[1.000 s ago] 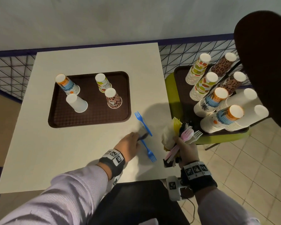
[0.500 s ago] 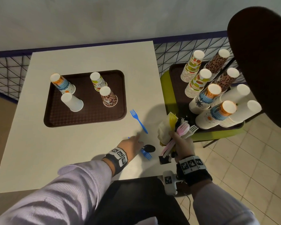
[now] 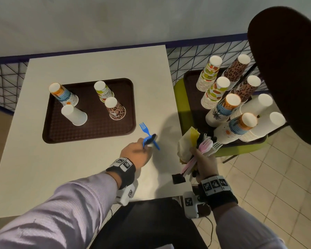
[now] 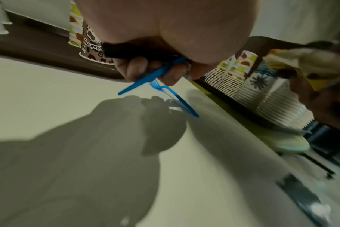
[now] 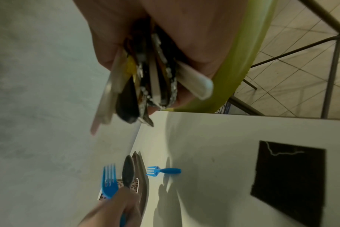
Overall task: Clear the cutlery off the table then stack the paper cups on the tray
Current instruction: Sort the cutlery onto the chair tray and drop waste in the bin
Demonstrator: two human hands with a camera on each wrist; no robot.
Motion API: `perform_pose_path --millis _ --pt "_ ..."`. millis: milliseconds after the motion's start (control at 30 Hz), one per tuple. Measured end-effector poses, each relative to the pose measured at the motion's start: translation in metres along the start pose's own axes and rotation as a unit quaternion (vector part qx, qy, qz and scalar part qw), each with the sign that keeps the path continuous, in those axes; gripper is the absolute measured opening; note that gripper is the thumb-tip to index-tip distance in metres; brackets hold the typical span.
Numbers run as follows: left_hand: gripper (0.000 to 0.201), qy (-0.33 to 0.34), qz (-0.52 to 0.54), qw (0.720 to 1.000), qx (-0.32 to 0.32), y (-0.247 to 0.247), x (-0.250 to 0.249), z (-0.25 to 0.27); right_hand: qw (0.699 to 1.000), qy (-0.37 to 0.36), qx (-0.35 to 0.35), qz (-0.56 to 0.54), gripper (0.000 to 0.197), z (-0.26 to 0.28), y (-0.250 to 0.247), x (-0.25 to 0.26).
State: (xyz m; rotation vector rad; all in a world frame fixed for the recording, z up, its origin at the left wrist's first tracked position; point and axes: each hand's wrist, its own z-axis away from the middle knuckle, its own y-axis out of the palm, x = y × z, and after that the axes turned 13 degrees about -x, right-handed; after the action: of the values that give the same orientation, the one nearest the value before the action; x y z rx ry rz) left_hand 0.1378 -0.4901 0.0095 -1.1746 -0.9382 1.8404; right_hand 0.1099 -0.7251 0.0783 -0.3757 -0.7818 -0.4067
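My left hand [image 3: 145, 147] grips a blue fork [image 3: 146, 141] and a black spoon [image 3: 152, 137] together, just above the white table [image 3: 75, 169]. A second blue fork [image 3: 144, 128] lies on the table right under and beyond them, beside the brown tray [image 3: 90, 131]. The tray holds several upturned paper cups: a white one [image 3: 74, 115], a leopard one [image 3: 115, 109], a green one [image 3: 103, 91]. At the table's right edge my right hand [image 3: 196, 153] grips a bundle of cutlery [image 3: 206, 145] with a yellow napkin. The right wrist view shows that bundle [image 5: 145, 79] and the lying fork [image 5: 164, 170].
A second brown tray [image 3: 191, 83] on a green chair [image 3: 182, 108] to the right carries tall stacks of paper cups [image 3: 210, 76]. A black square patch [image 3: 178, 178] sits at the table's near right corner. A wire fence [image 3: 190, 58] runs behind, and a dark round shape [image 3: 291, 69] overhangs the right.
My left hand has picked the nearer blue fork off the table along with the black spoon, and has moved forward to the far blue fork. The right hand keeps its bundle.
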Motion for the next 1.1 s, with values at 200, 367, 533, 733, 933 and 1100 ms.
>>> perform_pose_path --millis 200,367,533,733,933,1100 --pt "0.053 -0.1 0.042 0.993 -0.04 -0.003 -0.024 -0.038 1.0 0.002 0.017 0.001 0.023 -0.003 0.001 0.001" --pt "0.054 -0.149 0.041 0.988 -0.009 -0.003 -0.036 -0.061 0.999 0.005 0.028 -0.02 0.025 -0.01 -0.001 0.003" --pt "0.031 -0.164 0.028 0.986 0.0 0.0 -0.038 -0.065 1.0 0.006 0.009 -0.01 0.035 -0.022 -0.008 -0.005" --pt "0.025 -0.165 0.049 0.985 -0.016 -0.002 -0.038 -0.055 1.0 0.001 0.016 0.006 0.035 -0.029 -0.013 -0.015" --pt "0.036 -0.055 0.057 0.996 -0.043 -0.015 -0.044 -0.031 0.999 0.001 0.037 -0.007 0.032 -0.025 0.0 -0.019" --pt "0.028 -0.018 0.06 0.997 -0.051 -0.043 -0.055 0.005 0.998 -0.015 0.066 -0.019 0.028 -0.016 0.021 -0.022"
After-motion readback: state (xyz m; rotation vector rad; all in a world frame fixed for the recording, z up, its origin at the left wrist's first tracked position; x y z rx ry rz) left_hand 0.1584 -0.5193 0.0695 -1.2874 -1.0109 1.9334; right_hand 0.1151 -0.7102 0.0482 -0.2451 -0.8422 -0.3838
